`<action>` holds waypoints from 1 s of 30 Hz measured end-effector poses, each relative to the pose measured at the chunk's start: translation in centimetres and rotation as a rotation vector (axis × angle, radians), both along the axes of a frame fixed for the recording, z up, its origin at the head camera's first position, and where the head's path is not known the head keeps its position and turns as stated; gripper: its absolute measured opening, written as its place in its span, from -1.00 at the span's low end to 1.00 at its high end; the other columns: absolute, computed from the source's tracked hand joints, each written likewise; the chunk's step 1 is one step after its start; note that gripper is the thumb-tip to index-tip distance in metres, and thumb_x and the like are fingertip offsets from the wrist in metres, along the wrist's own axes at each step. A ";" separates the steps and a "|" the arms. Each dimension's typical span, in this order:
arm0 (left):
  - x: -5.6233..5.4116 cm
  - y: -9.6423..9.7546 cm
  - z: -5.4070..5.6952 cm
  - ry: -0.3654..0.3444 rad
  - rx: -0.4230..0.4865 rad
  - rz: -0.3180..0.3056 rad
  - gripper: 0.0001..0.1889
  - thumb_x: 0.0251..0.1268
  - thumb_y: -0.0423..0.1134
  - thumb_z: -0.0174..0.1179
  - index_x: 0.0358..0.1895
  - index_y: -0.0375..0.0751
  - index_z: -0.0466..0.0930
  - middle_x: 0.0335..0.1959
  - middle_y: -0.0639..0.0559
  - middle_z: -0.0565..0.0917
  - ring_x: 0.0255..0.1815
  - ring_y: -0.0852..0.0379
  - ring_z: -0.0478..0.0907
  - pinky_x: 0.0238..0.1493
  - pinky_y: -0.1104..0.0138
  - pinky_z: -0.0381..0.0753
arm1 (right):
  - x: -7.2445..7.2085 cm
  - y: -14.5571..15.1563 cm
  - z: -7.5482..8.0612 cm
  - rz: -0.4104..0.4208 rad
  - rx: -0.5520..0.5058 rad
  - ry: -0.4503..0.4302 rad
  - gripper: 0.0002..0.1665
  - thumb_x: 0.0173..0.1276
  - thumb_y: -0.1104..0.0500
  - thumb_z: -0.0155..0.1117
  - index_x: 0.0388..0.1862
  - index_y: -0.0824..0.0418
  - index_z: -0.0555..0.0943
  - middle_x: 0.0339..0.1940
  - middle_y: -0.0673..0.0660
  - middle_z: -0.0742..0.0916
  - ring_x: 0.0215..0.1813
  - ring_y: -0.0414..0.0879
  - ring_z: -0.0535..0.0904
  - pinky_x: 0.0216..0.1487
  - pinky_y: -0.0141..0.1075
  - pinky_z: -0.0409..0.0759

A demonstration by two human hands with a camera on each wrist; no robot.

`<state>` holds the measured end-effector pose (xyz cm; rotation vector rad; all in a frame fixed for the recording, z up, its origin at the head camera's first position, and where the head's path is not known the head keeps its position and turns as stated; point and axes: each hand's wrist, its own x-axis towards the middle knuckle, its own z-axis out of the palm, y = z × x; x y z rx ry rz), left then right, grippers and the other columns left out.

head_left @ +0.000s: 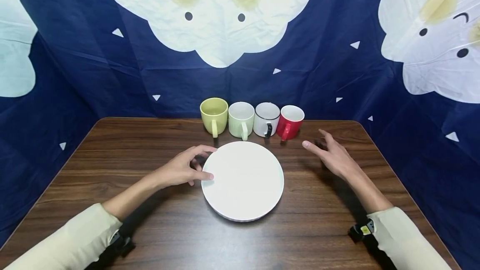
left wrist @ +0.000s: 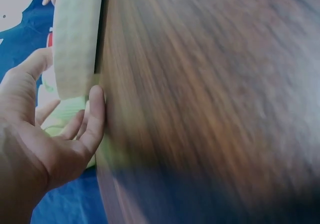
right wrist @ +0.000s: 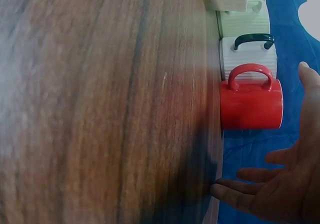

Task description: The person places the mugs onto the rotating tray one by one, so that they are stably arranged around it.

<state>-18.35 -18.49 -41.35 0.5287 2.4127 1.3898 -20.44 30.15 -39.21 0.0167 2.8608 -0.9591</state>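
Pale sleeves (head_left: 63, 241) lay nearest, one at each lower corner. Beyond them the left hand (head_left: 181, 168) stood at the left edge of a white plate (head_left: 243, 180) — thumb tip over the rim, fingers spread and slightly bent; how firmly they pressed could not be told. That plate sat mid-table, its far edge near a row at the back edge of the wooden table (head_left: 161, 236): yellow mug (head_left: 215, 109), pale green mug (head_left: 237, 123), white mug (head_left: 261, 124), red mug (head_left: 292, 125) (handles facing the person). The right hand (head_left: 337, 155), fingers spread, hung near the red mug, well apart from the plate — open wood between. Behind the mugs, blue cloth (head_left: 131, 78) closed off the room.
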 end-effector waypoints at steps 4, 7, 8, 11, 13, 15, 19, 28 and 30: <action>0.0 0.3 -0.2 -0.006 -0.013 -0.026 -0.08 0.25 -0.18 0.70 0.67 0.08 0.44 0.47 -0.36 0.47 -0.32 0.06 0.61 -0.51 0.15 0.80 | 0.1 -0.1 -0.1 -0.001 -0.010 -0.008 0.42 0.54 -0.70 0.10 0.95 0.13 -0.13 0.78 0.47 0.40 0.81 0.48 0.25 0.73 0.50 0.23; 0.0 0.5 -0.2 -0.001 -0.027 -0.031 -0.10 0.25 -0.18 0.71 0.65 0.09 0.47 0.43 -0.34 0.47 -0.38 0.05 0.60 -0.55 0.15 0.79 | 0.1 -0.2 -0.1 -0.003 -0.022 -0.008 0.42 0.53 -0.70 0.10 0.95 0.13 -0.12 0.78 0.45 0.41 0.81 0.47 0.25 0.74 0.49 0.24; 0.0 0.7 -0.2 0.004 -0.036 -0.032 -0.11 0.24 -0.18 0.71 0.63 0.09 0.49 0.41 -0.34 0.48 -0.40 0.04 0.61 -0.56 0.15 0.79 | 0.1 -0.2 -0.1 -0.003 -0.023 -0.006 0.41 0.54 -0.69 0.10 0.95 0.13 -0.12 0.78 0.45 0.41 0.81 0.47 0.25 0.74 0.49 0.24; 0.0 1.1 -0.2 0.009 -0.063 -0.040 -0.15 0.21 -0.17 0.73 0.58 0.06 0.55 0.37 -0.35 0.49 -0.45 0.02 0.62 -0.57 0.15 0.79 | 0.1 -0.2 -0.1 -0.005 -0.020 -0.008 0.41 0.54 -0.69 0.10 0.95 0.13 -0.12 0.78 0.45 0.41 0.81 0.46 0.27 0.73 0.49 0.25; 0.0 1.5 -0.1 0.008 -0.094 -0.043 -0.13 0.17 -0.16 0.75 0.59 0.03 0.56 0.36 -0.36 0.50 -0.50 0.02 0.61 -0.57 0.14 0.79 | 0.0 -0.3 0.0 -0.003 -0.016 -0.016 0.40 0.55 -0.68 0.09 0.95 0.13 -0.13 0.78 0.47 0.39 0.80 0.47 0.27 0.72 0.50 0.27; 0.0 1.7 0.0 0.006 -0.125 -0.046 -0.06 0.13 -0.14 0.76 0.62 0.01 0.53 0.37 -0.38 0.49 -0.55 0.02 0.60 -0.58 0.16 0.77 | 0.0 -0.3 0.0 -0.001 -0.019 -0.022 0.40 0.55 -0.69 0.10 0.95 0.12 -0.13 0.79 0.47 0.38 0.80 0.46 0.28 0.72 0.50 0.27; -0.1 2.0 0.2 -0.005 -0.189 -0.039 0.10 0.05 -0.09 0.80 0.72 0.02 0.42 0.43 -0.39 0.47 -0.62 0.03 0.57 -0.60 0.21 0.72 | 0.0 -0.5 0.1 0.002 -0.024 -0.018 0.41 0.54 -0.69 0.11 0.95 0.12 -0.13 0.79 0.47 0.37 0.80 0.47 0.28 0.72 0.50 0.27; -0.2 2.6 0.5 -0.052 -0.190 -0.039 0.26 -0.14 -0.19 0.86 0.76 -0.07 0.34 0.42 -0.40 0.42 -0.55 0.01 0.61 -0.53 0.23 0.75 | 0.1 -0.7 0.4 0.000 -0.016 -0.026 0.44 0.51 -0.72 0.12 0.95 0.11 -0.13 0.80 0.47 0.35 0.79 0.47 0.29 0.71 0.50 0.29; -0.2 2.6 0.5 -0.047 -0.190 -0.033 0.27 -0.17 -0.21 0.86 0.75 -0.09 0.36 0.42 -0.41 0.42 -0.55 -0.03 0.64 -0.51 0.19 0.80 | 0.1 -0.8 0.3 0.002 -0.023 -0.023 0.44 0.50 -0.72 0.13 0.95 0.11 -0.12 0.80 0.46 0.38 0.80 0.45 0.30 0.72 0.49 0.29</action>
